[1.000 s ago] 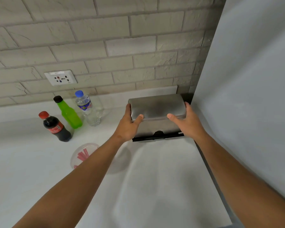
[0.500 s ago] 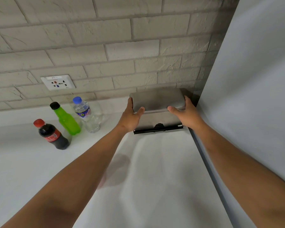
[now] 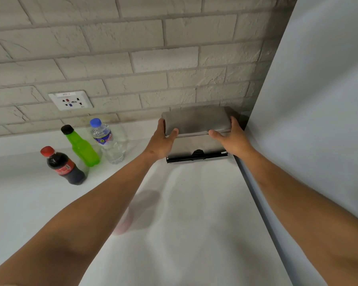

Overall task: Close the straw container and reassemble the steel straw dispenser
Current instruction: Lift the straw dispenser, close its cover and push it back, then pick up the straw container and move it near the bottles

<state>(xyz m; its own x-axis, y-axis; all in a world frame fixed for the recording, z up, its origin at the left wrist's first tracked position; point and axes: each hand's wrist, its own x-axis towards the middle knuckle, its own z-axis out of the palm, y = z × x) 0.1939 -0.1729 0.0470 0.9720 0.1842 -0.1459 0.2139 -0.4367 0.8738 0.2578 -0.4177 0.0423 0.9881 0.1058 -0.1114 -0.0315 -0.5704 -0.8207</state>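
At the upper centre of the frame, the brushed steel box-shaped straw dispenser (image 3: 196,132) is gripped at both ends: the left hand (image 3: 161,141) and right hand (image 3: 233,138) are clamped on its rounded lid (image 3: 195,120), thumbs pressed against the front.

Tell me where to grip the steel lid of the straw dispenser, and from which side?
Grip the steel lid by its two short ends, one hand from each side, as the left hand and right hand do now. It is a wide, smooth, rounded cover, so the ends probably give the surest purchase. The wall panel crowds the right end, so come in from the front.
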